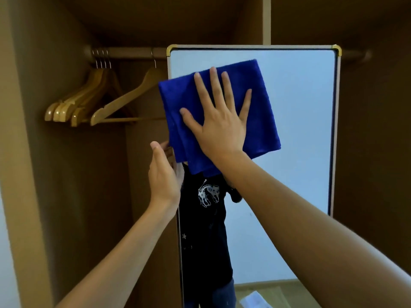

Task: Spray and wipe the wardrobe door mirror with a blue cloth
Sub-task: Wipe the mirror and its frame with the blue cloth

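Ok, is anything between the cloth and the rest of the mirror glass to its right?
Nothing visible. The right hand presses the blue cloth flat on the mirror, and the glass to its right is bare. The left hand holds the mirror's left edge, clear of that path.

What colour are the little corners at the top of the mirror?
Gold, on the mirror's top corners, seen in the head view.

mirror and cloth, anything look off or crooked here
Nothing stands out. The right hand presses the blue cloth flat on the mirror, the left hand holds its left edge, and the hangers hang from the rail.
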A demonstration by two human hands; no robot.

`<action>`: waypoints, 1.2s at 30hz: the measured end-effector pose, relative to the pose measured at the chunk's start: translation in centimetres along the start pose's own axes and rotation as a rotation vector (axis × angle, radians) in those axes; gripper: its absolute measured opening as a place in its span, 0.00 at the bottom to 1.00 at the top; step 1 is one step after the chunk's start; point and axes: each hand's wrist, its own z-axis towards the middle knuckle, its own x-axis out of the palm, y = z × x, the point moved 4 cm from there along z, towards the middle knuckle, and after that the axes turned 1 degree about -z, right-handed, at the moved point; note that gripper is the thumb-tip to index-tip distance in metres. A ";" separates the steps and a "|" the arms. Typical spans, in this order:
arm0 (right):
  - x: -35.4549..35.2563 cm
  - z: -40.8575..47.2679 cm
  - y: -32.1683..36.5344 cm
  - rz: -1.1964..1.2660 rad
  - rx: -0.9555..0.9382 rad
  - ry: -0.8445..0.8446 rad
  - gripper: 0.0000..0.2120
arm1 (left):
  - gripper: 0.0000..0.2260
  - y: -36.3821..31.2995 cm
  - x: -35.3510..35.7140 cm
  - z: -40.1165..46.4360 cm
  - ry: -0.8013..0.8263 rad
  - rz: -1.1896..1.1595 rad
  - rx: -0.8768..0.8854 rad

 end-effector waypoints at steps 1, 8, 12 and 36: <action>-0.1 0.3 0.2 0.004 0.020 -0.009 0.33 | 0.22 -0.1 0.0 0.0 -0.004 0.003 0.003; 1.4 -5.0 1.6 -0.028 -0.077 0.024 0.33 | 0.24 -0.2 -0.2 0.1 -0.070 0.072 -0.003; 1.4 -5.1 0.3 -0.013 -0.093 0.021 0.32 | 0.26 -0.2 0.0 0.0 -0.108 0.096 -0.009; -1.4 -4.5 -11.8 0.014 0.017 -0.052 0.33 | 0.22 -0.2 2.0 -1.5 -0.400 0.272 0.115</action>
